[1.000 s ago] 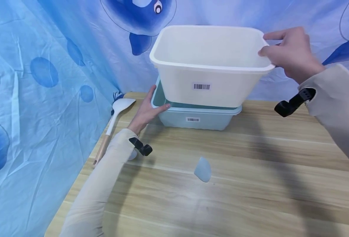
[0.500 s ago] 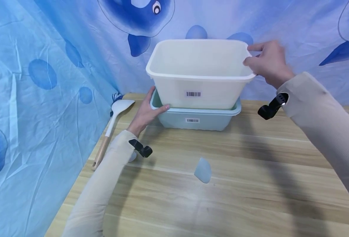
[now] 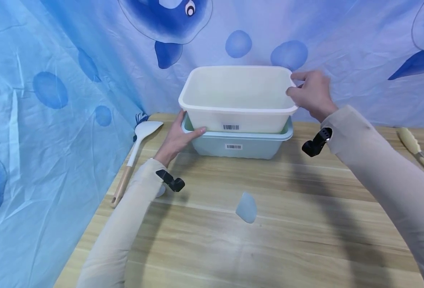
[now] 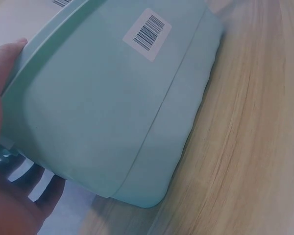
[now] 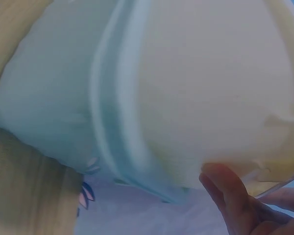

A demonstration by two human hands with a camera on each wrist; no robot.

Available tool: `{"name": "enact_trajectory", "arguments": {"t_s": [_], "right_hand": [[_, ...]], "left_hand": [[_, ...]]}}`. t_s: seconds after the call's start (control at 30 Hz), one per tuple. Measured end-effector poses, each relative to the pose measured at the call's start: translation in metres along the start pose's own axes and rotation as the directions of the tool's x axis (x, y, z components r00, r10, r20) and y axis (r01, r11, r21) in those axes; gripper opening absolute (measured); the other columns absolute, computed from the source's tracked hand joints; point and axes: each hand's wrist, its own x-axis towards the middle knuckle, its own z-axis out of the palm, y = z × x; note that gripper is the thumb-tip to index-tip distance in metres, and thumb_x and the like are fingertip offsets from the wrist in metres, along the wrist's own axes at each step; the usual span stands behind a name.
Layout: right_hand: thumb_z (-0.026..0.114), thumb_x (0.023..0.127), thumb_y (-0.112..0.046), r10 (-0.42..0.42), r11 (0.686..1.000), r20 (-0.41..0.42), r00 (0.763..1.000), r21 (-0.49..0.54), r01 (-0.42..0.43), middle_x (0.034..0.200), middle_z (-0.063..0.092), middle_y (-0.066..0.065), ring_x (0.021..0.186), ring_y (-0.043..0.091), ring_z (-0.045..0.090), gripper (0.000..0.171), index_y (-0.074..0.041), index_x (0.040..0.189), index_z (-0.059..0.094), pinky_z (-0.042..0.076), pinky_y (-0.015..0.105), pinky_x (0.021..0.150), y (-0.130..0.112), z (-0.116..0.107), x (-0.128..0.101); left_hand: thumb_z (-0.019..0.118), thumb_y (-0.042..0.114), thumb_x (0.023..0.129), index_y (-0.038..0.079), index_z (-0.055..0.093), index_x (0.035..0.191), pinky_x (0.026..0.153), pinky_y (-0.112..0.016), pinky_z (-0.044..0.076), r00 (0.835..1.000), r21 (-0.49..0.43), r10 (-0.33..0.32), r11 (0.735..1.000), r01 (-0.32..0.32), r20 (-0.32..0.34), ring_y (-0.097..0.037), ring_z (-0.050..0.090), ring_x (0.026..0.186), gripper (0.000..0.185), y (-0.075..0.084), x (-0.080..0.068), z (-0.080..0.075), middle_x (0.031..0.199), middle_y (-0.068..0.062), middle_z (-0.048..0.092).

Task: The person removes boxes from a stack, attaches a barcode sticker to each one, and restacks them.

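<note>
A white plastic bin (image 3: 208,120) with a barcode label sits partway down inside a light blue-green bin (image 3: 206,147) at the back of the table. My right hand (image 3: 314,94) pinches the white bin's right rim between thumb and fingers; in the right wrist view its fingertips (image 5: 220,178) are against the white wall. At the left end, my left hand (image 3: 177,138) holds the blue-green bin, thumb over the rim and the other fingers along the outer end wall. The left wrist view shows that thumb (image 4: 5,61) at the rim. The inside of the lower bin is mostly hidden.
A white spatula (image 3: 147,129) with a wooden handle lies along the table's left edge. Cream-tipped tongs (image 3: 409,140) lie at the right, partly behind my right sleeve. A pale blue flat piece (image 3: 246,208) lies mid-table. Blue patterned curtains (image 3: 258,24) stand behind and at left.
My right hand has moved down and left, lowering the white bin further into the blue-green one and levelling it. My left hand has stayed at the blue-green bin. The tongs have come into view.
</note>
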Motion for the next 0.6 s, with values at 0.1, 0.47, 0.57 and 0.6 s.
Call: {"name": "enact_trajectory", "arguments": {"t_s": [0.1,0.47,0.57,0.6], "right_hand": [[0.053,0.084,-0.011,-0.01,1.0,-0.012,1.0,-0.005,0.01,0.09,0.072,0.007,0.052,0.004,0.058,0.055,-0.008,0.139,0.051,0.049,0.02,0.051,0.006,0.008,0.0],[0.047,0.085,-0.01,-0.071,0.996,0.019,0.997,-0.059,0.072,0.04,0.045,-0.004,0.039,0.01,0.045,0.057,-0.007,0.142,0.047,0.042,0.023,0.042,0.012,0.025,-0.002],[0.047,0.084,-0.009,-0.09,0.991,0.016,0.996,-0.1,0.091,0.041,0.045,-0.002,0.039,0.011,0.043,0.056,-0.006,0.14,0.05,0.041,0.023,0.042,0.013,0.027,-0.003],[0.048,0.084,-0.009,-0.097,0.988,0.01,0.995,-0.119,0.097,0.042,0.047,-0.001,0.039,0.011,0.044,0.055,-0.006,0.139,0.051,0.041,0.023,0.043,0.014,0.028,-0.004]], "left_hand": [[0.08,0.035,0.078,0.038,0.022,0.151,0.119,-0.052,0.018,1.0,-0.001,-0.02,1.0,0.02,0.009,-0.02,0.026,0.145,0.094,-0.001,0.0,-0.002,0.157,0.003,0.031],[0.079,0.028,0.079,0.026,0.033,0.147,0.115,-0.047,0.028,0.999,-0.063,0.041,0.997,-0.041,0.007,-0.022,0.042,0.132,0.082,-0.004,-0.003,-0.002,0.142,-0.004,0.047],[0.08,0.028,0.078,0.029,0.032,0.148,0.117,-0.046,0.024,0.998,-0.065,0.062,0.996,-0.062,-0.007,-0.02,0.041,0.134,0.086,-0.004,-0.003,-0.001,0.144,-0.002,0.046],[0.081,0.027,0.077,0.03,0.031,0.149,0.118,-0.046,0.022,0.997,-0.068,0.072,0.995,-0.073,-0.012,-0.02,0.04,0.135,0.087,-0.004,-0.002,0.0,0.146,-0.001,0.045]]}}
